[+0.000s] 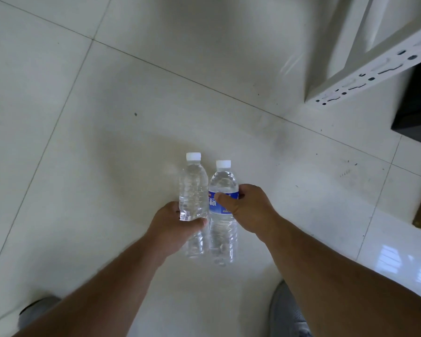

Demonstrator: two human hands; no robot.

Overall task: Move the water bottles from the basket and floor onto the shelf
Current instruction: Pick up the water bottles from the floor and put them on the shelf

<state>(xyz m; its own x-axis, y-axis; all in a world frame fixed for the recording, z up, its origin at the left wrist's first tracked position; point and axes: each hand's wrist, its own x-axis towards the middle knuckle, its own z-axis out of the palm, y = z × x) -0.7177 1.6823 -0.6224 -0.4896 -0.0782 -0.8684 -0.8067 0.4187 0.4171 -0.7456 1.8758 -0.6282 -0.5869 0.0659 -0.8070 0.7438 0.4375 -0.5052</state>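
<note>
While both bottles are held side by side over the floor [88,147], the left grip [174,223] wraps the bare bottle [193,188] and the right grip [244,207] the labelled bottle [223,210]. This looks like the carry; next, swing up-right to the shelf [365,74].

Two clear, white-capped bottles held side by side, upright: unlabelled bottle [193,190] left of blue-labelled bottle [223,210]

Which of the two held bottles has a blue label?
The labelled bottle, gripped by the right hand. The bare bottle in the left hand has no label.
</note>
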